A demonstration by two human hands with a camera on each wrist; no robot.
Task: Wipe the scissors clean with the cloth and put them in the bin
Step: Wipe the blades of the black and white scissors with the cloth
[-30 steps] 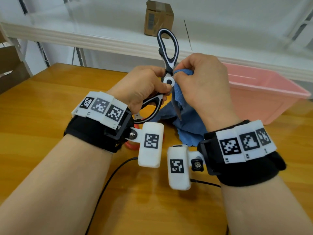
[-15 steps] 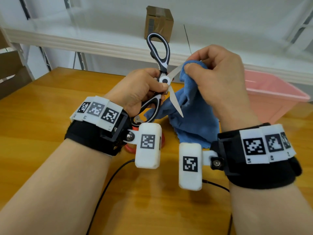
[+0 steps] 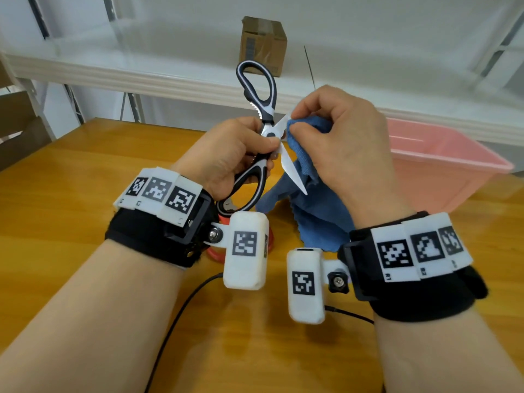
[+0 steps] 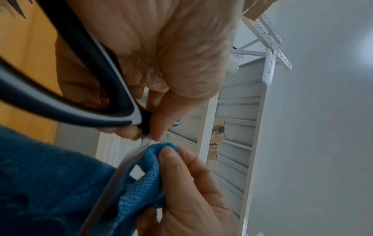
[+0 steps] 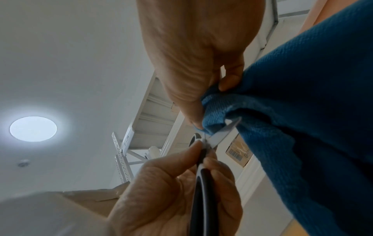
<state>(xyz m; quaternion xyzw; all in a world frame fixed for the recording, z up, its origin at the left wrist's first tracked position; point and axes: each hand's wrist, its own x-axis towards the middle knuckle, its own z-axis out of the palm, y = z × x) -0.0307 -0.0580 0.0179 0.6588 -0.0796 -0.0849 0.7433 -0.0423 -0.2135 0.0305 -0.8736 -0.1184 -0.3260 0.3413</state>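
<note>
Black-and-white scissors are held above the wooden table, blades spread wide apart. My left hand grips them at the pivot and lower handle. One handle loop points up, one blade points down to the right. My right hand pinches a blue cloth around the other blade close to the pivot. The rest of the cloth hangs below the hand. The pink bin stands on the table behind my right wrist.
A red object sits on the table under my left wrist, mostly hidden. A white shelf runs behind the table with a cardboard box on it. Black cables trail across the near table.
The scissors were nearly shut a second ago and now stand wide apart. My right hand slid out along one blade with the cloth, then came back down to the pivot.
</note>
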